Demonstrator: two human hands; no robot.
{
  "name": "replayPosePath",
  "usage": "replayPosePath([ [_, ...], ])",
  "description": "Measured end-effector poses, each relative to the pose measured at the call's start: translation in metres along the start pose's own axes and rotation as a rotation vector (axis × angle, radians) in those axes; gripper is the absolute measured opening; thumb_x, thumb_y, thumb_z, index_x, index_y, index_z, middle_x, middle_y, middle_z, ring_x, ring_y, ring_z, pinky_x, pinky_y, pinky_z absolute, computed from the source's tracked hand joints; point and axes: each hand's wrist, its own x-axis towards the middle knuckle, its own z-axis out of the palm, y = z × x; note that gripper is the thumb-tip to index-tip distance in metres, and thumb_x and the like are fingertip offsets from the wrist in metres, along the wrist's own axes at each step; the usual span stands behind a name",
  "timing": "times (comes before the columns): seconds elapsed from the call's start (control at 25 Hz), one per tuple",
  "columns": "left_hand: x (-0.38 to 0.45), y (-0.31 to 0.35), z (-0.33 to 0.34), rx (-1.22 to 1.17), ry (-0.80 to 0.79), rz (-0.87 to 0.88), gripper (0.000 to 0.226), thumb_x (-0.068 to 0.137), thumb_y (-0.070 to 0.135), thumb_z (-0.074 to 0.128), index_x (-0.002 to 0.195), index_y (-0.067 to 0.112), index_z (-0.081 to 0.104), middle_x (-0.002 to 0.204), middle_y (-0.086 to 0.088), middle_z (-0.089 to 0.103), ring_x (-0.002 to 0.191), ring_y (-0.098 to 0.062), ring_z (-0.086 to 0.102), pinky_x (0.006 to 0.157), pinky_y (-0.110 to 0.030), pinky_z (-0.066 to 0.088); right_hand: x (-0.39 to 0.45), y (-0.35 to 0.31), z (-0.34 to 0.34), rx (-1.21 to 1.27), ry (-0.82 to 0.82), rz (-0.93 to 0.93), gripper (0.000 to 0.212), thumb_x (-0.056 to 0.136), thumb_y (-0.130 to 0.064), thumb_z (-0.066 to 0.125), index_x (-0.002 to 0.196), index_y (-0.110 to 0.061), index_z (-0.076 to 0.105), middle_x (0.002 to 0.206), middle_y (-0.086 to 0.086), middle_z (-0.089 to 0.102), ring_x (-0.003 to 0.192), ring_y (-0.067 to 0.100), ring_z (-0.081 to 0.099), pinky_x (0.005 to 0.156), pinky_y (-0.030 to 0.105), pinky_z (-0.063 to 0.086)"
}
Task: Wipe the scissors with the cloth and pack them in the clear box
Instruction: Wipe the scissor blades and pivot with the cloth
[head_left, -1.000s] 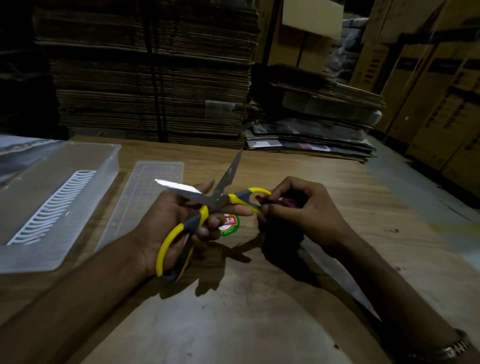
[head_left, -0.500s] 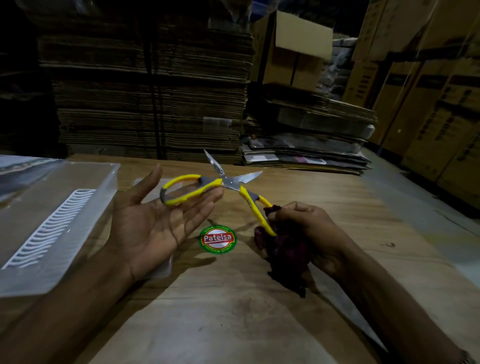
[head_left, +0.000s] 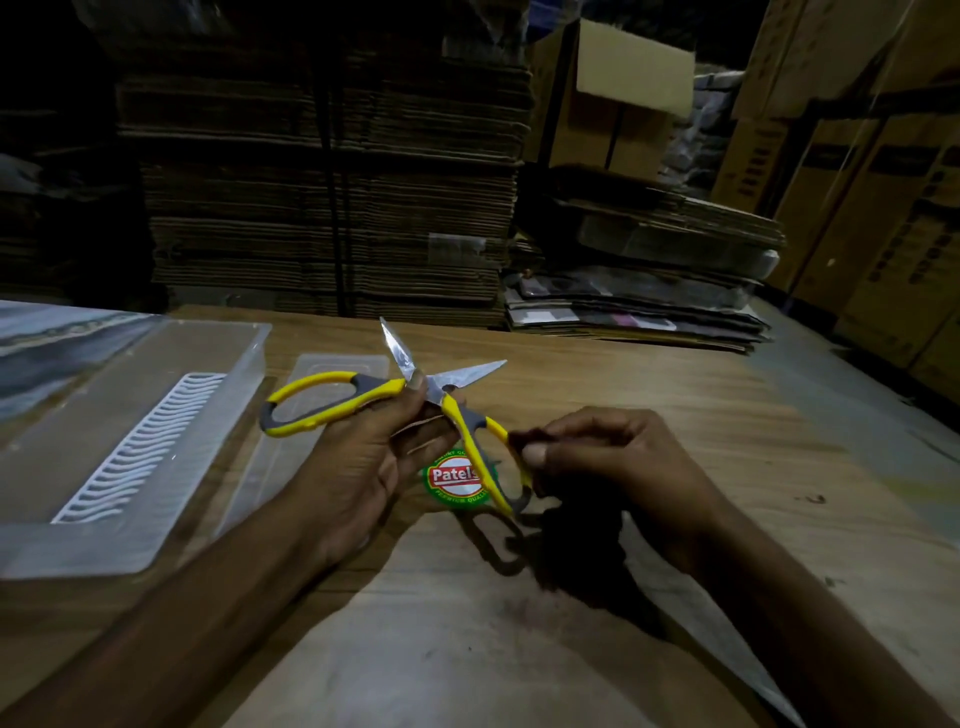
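Observation:
Yellow-and-grey scissors are spread wide apart above the wooden table, blades pointing away from me. My left hand pinches them at the pivot between thumb and fingers. My right hand holds a dark maroon cloth bunched under its fingers and presses it against the right yellow handle loop. The clear box sits on the table to the left, holding a white ribbed insert. A flat clear lid lies beside it, partly hidden by my left hand.
A round green-and-red sticker lies on the table under the scissors. Stacks of flattened cardboard rise behind the table, and brown cartons line the right side.
My left hand went from an open palm under the left handle to a pinch at the pivot. The scissors dropped closer to the table, and the cloth slid along the right handle.

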Motion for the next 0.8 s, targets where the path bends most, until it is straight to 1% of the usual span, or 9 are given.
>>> replayPosePath([
  [0.12, -0.006, 0.002, 0.008, 0.167, 0.031, 0.022, 0.017, 0.1, 0.021, 0.066, 0.096, 0.009, 0.078, 0.11, -0.02, 0.083, 0.088, -0.02, 0.083, 0.07, -0.03, 0.068, 0.006, -0.005, -0.021, 0.064, 0.315, -0.203, 0.029, 0.075, -0.015, 0.088, 0.103, -0.009, 0.085, 0.098, 0.011, 0.085, 0.092, 0.023, 0.081, 0.083, 0.032, 0.061],
  [0.24, -0.016, 0.0, 0.014, 0.237, -0.035, -0.076, 0.022, 0.097, 0.03, 0.071, 0.101, 0.011, 0.08, 0.112, -0.016, 0.084, 0.091, -0.028, 0.079, 0.068, -0.034, 0.065, 0.006, 0.004, -0.019, -0.194, 0.474, -0.464, 0.019, 0.086, -0.014, 0.087, 0.104, -0.017, 0.085, 0.091, -0.001, 0.084, 0.085, 0.005, 0.078, 0.074, 0.023, 0.061],
  [0.32, -0.021, -0.004, 0.019, 0.288, -0.052, -0.127, 0.024, 0.096, 0.035, 0.072, 0.096, 0.013, 0.083, 0.108, -0.014, 0.085, 0.09, -0.029, 0.077, 0.075, -0.037, 0.06, 0.004, 0.015, -0.008, -0.443, 0.443, -0.667, 0.019, 0.088, -0.012, 0.086, 0.107, -0.016, 0.084, 0.096, -0.004, 0.079, 0.088, 0.006, 0.075, 0.075, 0.022, 0.061],
  [0.4, -0.02, -0.008, 0.018, 0.347, -0.075, -0.125, 0.033, 0.097, 0.037, 0.07, 0.099, 0.007, 0.083, 0.104, -0.017, 0.084, 0.095, -0.033, 0.078, 0.081, -0.039, 0.063, 0.003, 0.026, 0.0, -0.661, 0.332, -0.852, 0.021, 0.092, -0.018, 0.081, 0.113, -0.016, 0.082, 0.106, -0.002, 0.071, 0.09, 0.009, 0.071, 0.075, 0.025, 0.06],
  [0.48, -0.019, -0.009, 0.018, 0.436, -0.139, -0.117, 0.039, 0.103, 0.038, 0.064, 0.105, 0.003, 0.081, 0.101, -0.016, 0.085, 0.095, -0.029, 0.081, 0.082, -0.039, 0.064, 0.006, 0.033, 0.002, -0.766, 0.178, -0.908, 0.026, 0.095, -0.025, 0.075, 0.12, -0.019, 0.081, 0.113, 0.0, 0.07, 0.094, 0.013, 0.07, 0.076, 0.034, 0.06],
  [0.56, -0.019, -0.01, 0.018, 0.564, -0.183, -0.078, 0.038, 0.108, 0.035, 0.057, 0.09, 0.011, 0.08, 0.078, -0.001, 0.084, 0.071, -0.008, 0.079, 0.065, -0.022, 0.059, 0.008, 0.038, 0.002, -0.832, 0.065, -0.881, 0.029, 0.094, -0.023, 0.076, 0.123, -0.022, 0.08, 0.115, -0.001, 0.072, 0.102, 0.018, 0.071, 0.078, 0.041, 0.061],
  [0.64, -0.019, -0.01, 0.02, 0.682, -0.163, -0.005, 0.044, 0.11, 0.034, 0.053, 0.074, 0.019, 0.075, 0.06, 0.005, 0.075, 0.053, 0.0, 0.068, 0.055, -0.017, 0.051, 0.008, 0.04, 0.003, -0.865, 0.014, -0.823, 0.032, 0.094, -0.03, 0.075, 0.124, -0.023, 0.08, 0.117, -0.004, 0.074, 0.107, 0.016, 0.072, 0.082, 0.042, 0.061],
  [0.72, -0.017, -0.01, 0.018, 0.739, -0.142, 0.029, 0.052, 0.109, 0.04, 0.052, 0.068, 0.015, 0.072, 0.057, -0.004, 0.071, 0.052, -0.01, 0.066, 0.056, -0.031, 0.055, 0.008, 0.039, 0.003, -0.892, -0.012, -0.785, 0.036, 0.096, -0.044, 0.071, 0.126, -0.026, 0.08, 0.118, -0.008, 0.075, 0.108, 0.01, 0.072, 0.081, 0.039, 0.062],
  [0.8, -0.017, -0.011, 0.017, 0.786, -0.153, 0.029, 0.061, 0.108, 0.047, 0.049, 0.076, 0.001, 0.072, 0.066, -0.024, 0.072, 0.058, -0.025, 0.068, 0.065, -0.05, 0.06, 0.01, 0.039, 0.002, -0.919, -0.032, -0.795, 0.034, 0.098, -0.046, 0.068, 0.123, -0.027, 0.082, 0.114, -0.008, 0.075, 0.103, 0.009, 0.071, 0.077, 0.038, 0.061],
])
